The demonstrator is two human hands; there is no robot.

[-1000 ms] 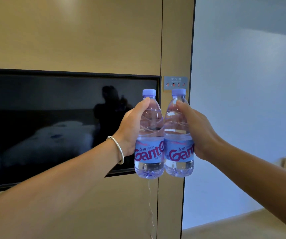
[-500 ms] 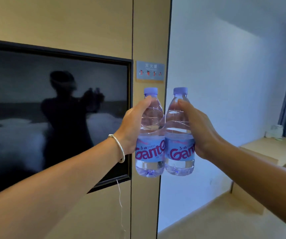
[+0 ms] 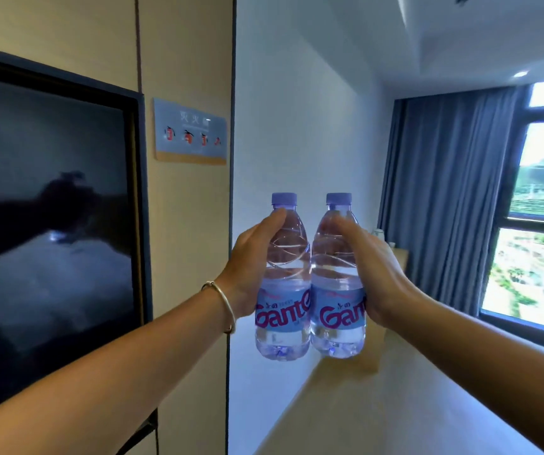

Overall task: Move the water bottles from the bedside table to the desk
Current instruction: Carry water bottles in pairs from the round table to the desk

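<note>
Left hand [image 3: 247, 261] and right hand [image 3: 374, 270] each grip an upright water bottle [image 3: 283, 290], [image 3: 338, 290], caps up, touching, right of the TV [image 3: 50, 224]

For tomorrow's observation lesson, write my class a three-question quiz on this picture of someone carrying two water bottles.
1. True or false: each hand holds one bottle.
2. Which wrist wears the bracelet? A) left B) right C) neither
3. Fill in: both bottle caps are still ____.

Key
1. True: the left hand grips the left water bottle, the right hand grips the right water bottle, both upright and side by side.
2. A
3. on
</note>
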